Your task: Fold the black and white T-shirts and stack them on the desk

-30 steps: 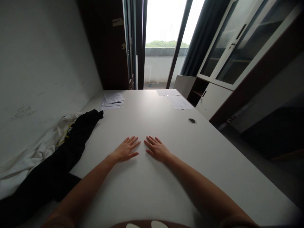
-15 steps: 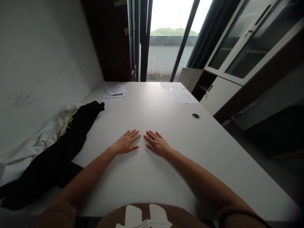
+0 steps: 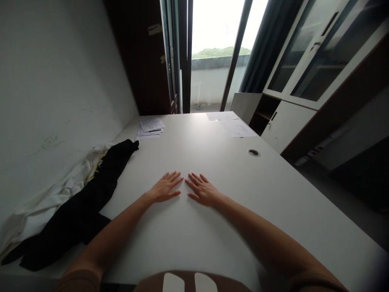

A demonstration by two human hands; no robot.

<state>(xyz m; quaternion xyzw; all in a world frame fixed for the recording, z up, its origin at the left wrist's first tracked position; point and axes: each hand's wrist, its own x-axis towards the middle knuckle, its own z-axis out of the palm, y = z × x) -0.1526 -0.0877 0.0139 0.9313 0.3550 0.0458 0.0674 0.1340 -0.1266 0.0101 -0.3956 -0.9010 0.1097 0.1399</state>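
My left hand [image 3: 165, 187] lies palm down on the white table [image 3: 194, 235], its fingers stretched and a little spread. Beside it, with a small gap between the fingertips, my right hand [image 3: 204, 190] rests flat in the same way. Neither hand holds anything; both touch only the tabletop. To the left of my left forearm lies a black garment [image 3: 82, 207], partly on top of a crumpled white cloth [image 3: 39, 215] with a yellow strip [image 3: 94, 170] showing at its edge.
A stack of papers [image 3: 151, 126] with a dark pen-like item lies at the far left. More paper sheets [image 3: 238, 127] lie at the far right, near a round cable hole [image 3: 253, 153]. A wall [image 3: 54, 73] borders the left; white cabinets [image 3: 287, 125] stand beyond the right edge.
The view has tilted slightly upward, so the whole scene sits a little lower in the picture. Both hands stay flat in the same place on the table.
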